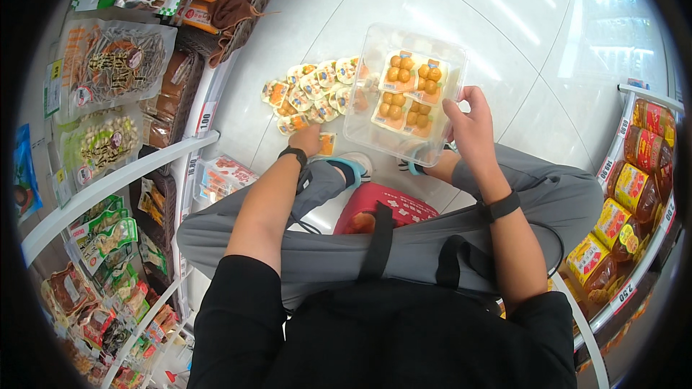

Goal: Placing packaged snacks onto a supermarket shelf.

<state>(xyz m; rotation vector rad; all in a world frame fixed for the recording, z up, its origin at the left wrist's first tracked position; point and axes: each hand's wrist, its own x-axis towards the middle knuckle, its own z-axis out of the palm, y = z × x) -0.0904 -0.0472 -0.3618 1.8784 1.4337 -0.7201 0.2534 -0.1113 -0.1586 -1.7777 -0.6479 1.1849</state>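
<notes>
My right hand (pixel 471 124) grips the near right rim of a clear plastic bin (pixel 359 129), thumb on the edge. Several flat packs of round, orange-brown food (pixel 411 92) lie inside it, their food side up. Left of the bin, a heap of small sealed packs (pixel 311 89) with white and orange labels is spread on the floor. My left hand (pixel 306 141) reaches down at the near edge of this heap; its fingertips are hidden, so any hold is unclear. One orange pack (pixel 327 144) lies just right of that hand.
A red bag (pixel 384 208) with writing sits between my legs, near my shoes (pixel 359 165). Shelving with a white rail (pixel 135 178) and hanging food bags (pixel 116 67) stands close on my left. Bottles with yellow labels (pixel 616 221) line a shelf on my right. Pale floor tiles (pixel 519 16) extend ahead.
</notes>
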